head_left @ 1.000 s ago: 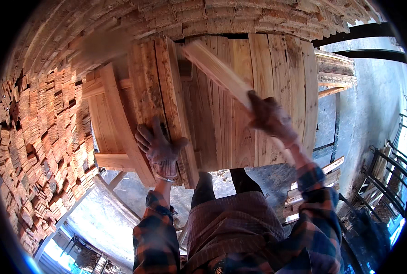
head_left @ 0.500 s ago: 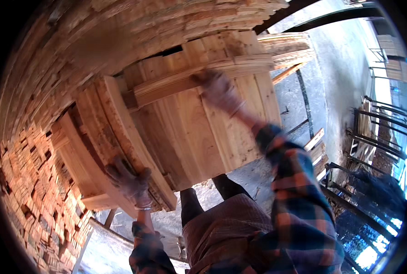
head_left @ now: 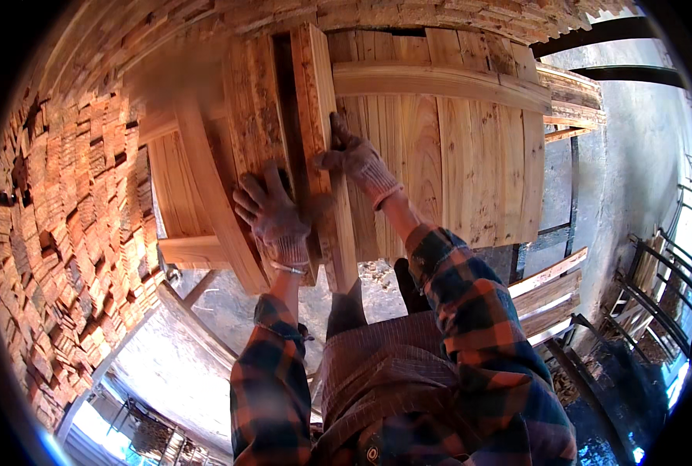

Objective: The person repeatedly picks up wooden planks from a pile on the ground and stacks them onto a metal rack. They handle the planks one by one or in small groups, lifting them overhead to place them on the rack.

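I see a person in an apron [head_left: 392, 349] and a checked shirt [head_left: 486, 326], with both hands gloved. The left grip [head_left: 274, 216], at 11 o'clock, is spread out, palm down on a wide rough board [head_left: 254, 109]. The right grip [head_left: 361, 163], at 12 o'clock, touches a narrow board [head_left: 313, 101], thumb on top and fingers by its right side. I cannot tell if it is clenched.

The narrow board's near end sits by the person's legs [head_left: 347, 311], and its far end points just short of 12 o'clock. I think it is stiff, a bit heavy and hard to break. It looks rough, so it should not slip much, but it may give splinters. The best place to hold it is by both long edges, near the middle.

Its bottom is hidden. The gap beside the wide rough board is too dark to see into. Farther off, at 1 o'clock, a cross board [head_left: 439, 84] lies over a row of pale boards [head_left: 416, 171]. I cannot tell if it touches the narrow board. A smudge blurs the far spot at 11 o'clock. At 10 o'clock, the black rim cuts off a big wood pile [head_left: 74, 233].
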The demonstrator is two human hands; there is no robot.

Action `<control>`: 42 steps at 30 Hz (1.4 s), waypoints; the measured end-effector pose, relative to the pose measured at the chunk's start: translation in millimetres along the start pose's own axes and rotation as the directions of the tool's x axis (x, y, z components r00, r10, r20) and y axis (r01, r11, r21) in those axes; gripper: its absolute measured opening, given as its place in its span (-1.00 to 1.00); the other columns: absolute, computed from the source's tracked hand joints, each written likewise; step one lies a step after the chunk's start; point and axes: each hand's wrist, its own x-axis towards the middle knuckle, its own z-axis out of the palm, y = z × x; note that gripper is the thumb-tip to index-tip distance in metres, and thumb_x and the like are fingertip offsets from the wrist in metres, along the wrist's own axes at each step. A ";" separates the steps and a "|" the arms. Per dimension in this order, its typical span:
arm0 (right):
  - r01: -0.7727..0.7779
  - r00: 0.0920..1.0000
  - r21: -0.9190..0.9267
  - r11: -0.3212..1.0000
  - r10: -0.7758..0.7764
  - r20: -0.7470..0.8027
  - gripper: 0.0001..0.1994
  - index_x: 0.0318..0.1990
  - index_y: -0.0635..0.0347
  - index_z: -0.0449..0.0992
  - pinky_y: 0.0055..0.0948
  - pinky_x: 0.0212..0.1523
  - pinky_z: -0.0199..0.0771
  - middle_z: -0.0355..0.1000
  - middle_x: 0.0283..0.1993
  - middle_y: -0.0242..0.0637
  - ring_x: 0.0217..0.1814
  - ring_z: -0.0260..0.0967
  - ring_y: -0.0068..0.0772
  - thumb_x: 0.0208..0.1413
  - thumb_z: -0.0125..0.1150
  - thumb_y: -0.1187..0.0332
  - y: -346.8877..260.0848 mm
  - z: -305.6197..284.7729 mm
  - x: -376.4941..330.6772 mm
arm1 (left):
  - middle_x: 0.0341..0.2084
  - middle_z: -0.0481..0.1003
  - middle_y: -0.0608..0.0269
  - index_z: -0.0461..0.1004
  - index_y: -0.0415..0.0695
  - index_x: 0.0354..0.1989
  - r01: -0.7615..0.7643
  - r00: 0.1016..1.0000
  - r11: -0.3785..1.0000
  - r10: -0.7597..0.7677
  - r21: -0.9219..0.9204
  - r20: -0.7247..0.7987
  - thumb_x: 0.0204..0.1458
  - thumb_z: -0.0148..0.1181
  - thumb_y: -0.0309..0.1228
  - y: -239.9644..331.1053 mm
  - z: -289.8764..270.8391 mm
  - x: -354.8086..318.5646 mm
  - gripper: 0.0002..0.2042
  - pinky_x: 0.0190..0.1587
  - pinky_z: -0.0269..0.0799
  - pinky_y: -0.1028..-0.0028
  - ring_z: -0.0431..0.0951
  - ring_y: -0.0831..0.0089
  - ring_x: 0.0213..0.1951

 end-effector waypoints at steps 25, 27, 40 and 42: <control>0.213 0.872 -0.845 -0.491 -0.294 0.391 -0.60 0.05 -0.21 0.46 -0.18 -0.22 0.40 0.31 -0.33 -0.18 -0.24 0.33 -0.08 0.00 0.19 0.12 75.7 -219.1 -193.2 | 0.29 -0.01 -0.23 -0.01 0.25 0.37 -0.050 0.999 0.992 0.052 -0.113 0.010 -0.21 0.02 0.37 21.7 7.5 3.4 -0.08 0.25 -0.15 -0.22 -0.03 -0.42 0.23; 0.153 0.877 -0.901 -0.407 -0.364 0.314 -0.68 -0.08 -0.29 0.54 -0.22 -0.29 0.44 0.29 -0.36 -0.20 -0.26 0.33 -0.07 -0.06 0.26 0.09 87.5 -202.8 -182.3 | 0.27 0.01 -0.23 -0.01 0.23 0.37 -0.028 0.999 0.993 0.030 -0.113 0.022 -0.19 0.03 0.35 14.2 1.7 1.0 -0.09 0.26 -0.16 -0.21 -0.03 -0.41 0.23; 0.083 0.944 -0.966 0.246 -0.329 -0.002 -0.27 0.28 -0.11 0.23 -0.16 0.07 0.35 0.27 0.15 -0.01 0.16 0.26 0.06 -0.15 0.36 0.28 21.2 -75.2 -133.2 | 0.21 0.17 -0.20 0.01 -0.01 0.36 0.119 0.939 0.986 -0.073 0.117 -0.336 -0.12 0.14 0.25 -70.3 6.6 4.8 -0.08 0.23 0.11 0.06 0.17 0.00 0.25; 0.121 0.900 -0.879 0.461 -0.424 -0.099 -0.20 0.34 -0.01 0.12 -0.23 0.06 0.36 0.27 0.20 -0.03 0.18 0.29 -0.06 -0.12 0.37 0.28 9.8 -33.5 -100.0 | 0.14 0.27 -0.21 -0.03 -0.09 0.36 0.239 0.957 0.960 -0.207 0.146 -0.204 -0.14 0.20 0.18 -104.5 27.6 18.1 -0.05 0.17 0.23 0.13 0.29 0.05 0.18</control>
